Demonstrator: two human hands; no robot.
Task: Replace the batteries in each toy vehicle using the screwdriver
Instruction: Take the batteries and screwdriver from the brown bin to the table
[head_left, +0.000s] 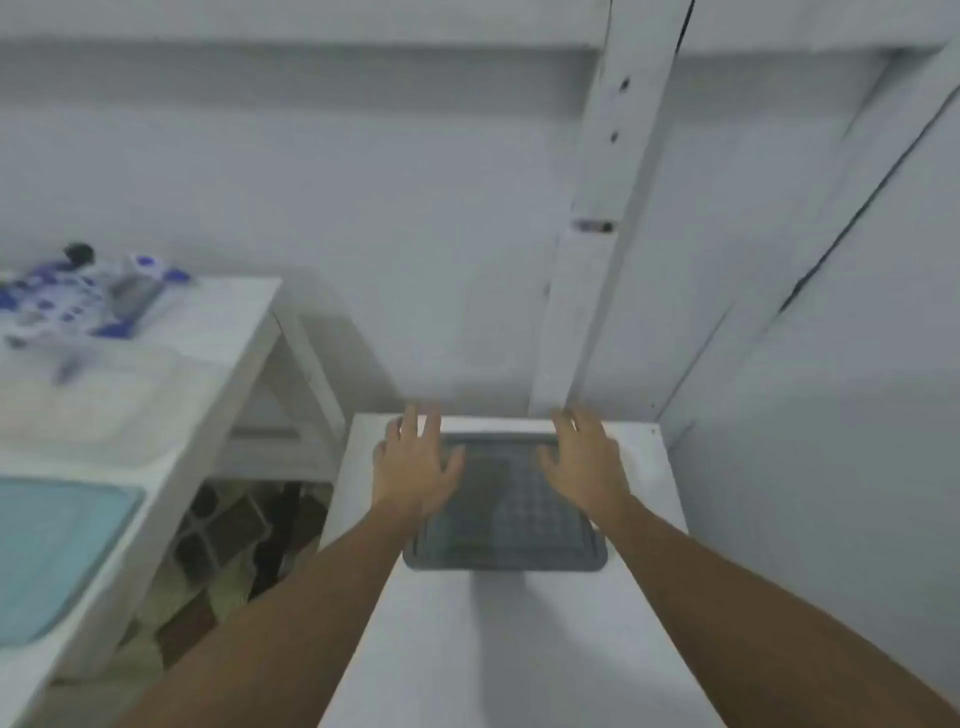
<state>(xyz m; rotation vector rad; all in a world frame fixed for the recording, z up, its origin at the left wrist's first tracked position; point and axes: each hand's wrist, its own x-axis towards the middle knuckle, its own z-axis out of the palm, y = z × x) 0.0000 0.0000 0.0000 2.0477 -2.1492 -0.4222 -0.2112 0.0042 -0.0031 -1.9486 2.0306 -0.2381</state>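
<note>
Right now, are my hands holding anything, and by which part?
Nothing gripped. Left hand and right hand spread open over the far corners of the grey tray; contact too blurred to tell.

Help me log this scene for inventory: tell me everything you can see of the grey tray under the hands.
The grey tray is rectangular with rounded corners and a raised rim, plastic by its look, with a faint grid pattern inside. It lies flat on the white stand, near the wall. The left hand and right hand, fingers spread, cover its far corners; contact is unclear.
</note>
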